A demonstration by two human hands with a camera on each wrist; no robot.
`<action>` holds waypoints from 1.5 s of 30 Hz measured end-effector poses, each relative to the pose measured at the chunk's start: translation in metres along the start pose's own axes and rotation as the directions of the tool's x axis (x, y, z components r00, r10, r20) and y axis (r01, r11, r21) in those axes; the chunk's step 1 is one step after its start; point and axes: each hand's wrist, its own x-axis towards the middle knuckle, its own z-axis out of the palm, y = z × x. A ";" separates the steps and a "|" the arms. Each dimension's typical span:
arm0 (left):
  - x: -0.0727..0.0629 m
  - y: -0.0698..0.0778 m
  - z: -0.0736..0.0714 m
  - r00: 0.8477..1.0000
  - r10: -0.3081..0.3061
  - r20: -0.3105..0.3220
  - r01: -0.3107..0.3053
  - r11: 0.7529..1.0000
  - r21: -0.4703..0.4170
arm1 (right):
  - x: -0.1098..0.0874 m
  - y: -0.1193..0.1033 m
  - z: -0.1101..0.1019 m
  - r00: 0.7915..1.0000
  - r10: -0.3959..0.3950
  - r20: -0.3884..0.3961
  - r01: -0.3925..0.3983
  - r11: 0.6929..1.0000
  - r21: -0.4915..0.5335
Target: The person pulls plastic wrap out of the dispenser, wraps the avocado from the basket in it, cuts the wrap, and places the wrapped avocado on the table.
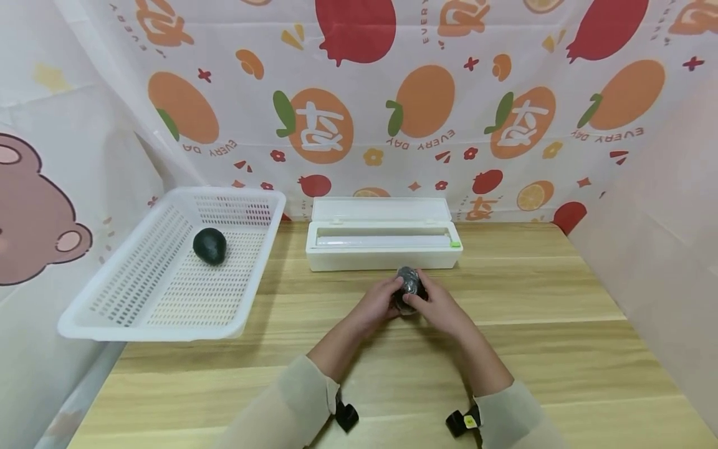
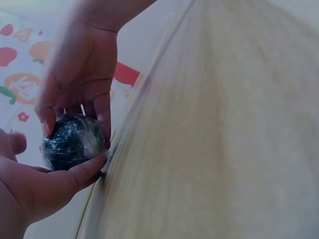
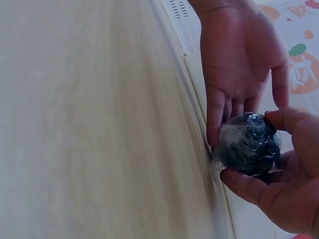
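Both hands hold a dark avocado covered in clear, wrinkled plastic wrap, just above the table in front of the wrap box. My left hand grips its left side, thumb near the top and fingers partly hidden beneath. On the right side, my right hand pinches it between thumb and fingers. The left wrist view shows the film bunched whitish on the wrapped avocado, with the left hand supporting it. In the right wrist view, the right hand's fingers curl round the avocado.
A white wrap box with its lid raised and a film roll inside stands at the back; a green slider sits on its right end. Left of it, a white plastic basket holds another avocado. A fruit-print sheet hangs behind the wooden table.
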 end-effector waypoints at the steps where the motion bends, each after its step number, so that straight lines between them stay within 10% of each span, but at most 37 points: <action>1: 0.000 0.000 0.000 1.000 0.000 -0.015 0.000 1.000 -0.013 | 0.000 0.000 0.000 1.000 0.008 -0.001 -0.008 1.000 0.003; 9: 0.004 -0.003 0.000 0.987 -0.045 -0.155 0.023 0.989 -0.144 | 0.000 0.002 -0.004 0.992 0.126 -0.030 -0.116 0.966 0.229; 21: 0.012 -0.012 0.009 0.968 0.023 -0.250 -0.024 1.000 -0.004 | 0.002 0.004 0.001 0.988 0.137 -0.074 -0.109 0.949 0.296; 26: 0.010 -0.006 0.005 0.976 0.066 -0.208 -0.024 0.980 0.198 | -0.002 0.007 -0.005 0.986 0.150 -0.074 -0.130 0.966 0.224; 30: 0.005 0.002 -0.008 0.969 0.150 -0.196 -0.059 0.912 0.407 | -0.007 0.015 -0.017 0.983 0.171 -0.073 -0.158 0.975 0.157; 35: -0.003 0.016 -0.034 0.929 0.289 -0.230 -0.144 0.857 0.495 | -0.015 0.032 -0.041 0.974 0.205 -0.099 -0.195 0.975 0.103; 45: -0.021 0.036 -0.092 0.789 0.517 -0.333 -0.169 0.703 0.691 | -0.021 0.065 -0.095 0.942 0.286 -0.176 -0.273 0.957 0.097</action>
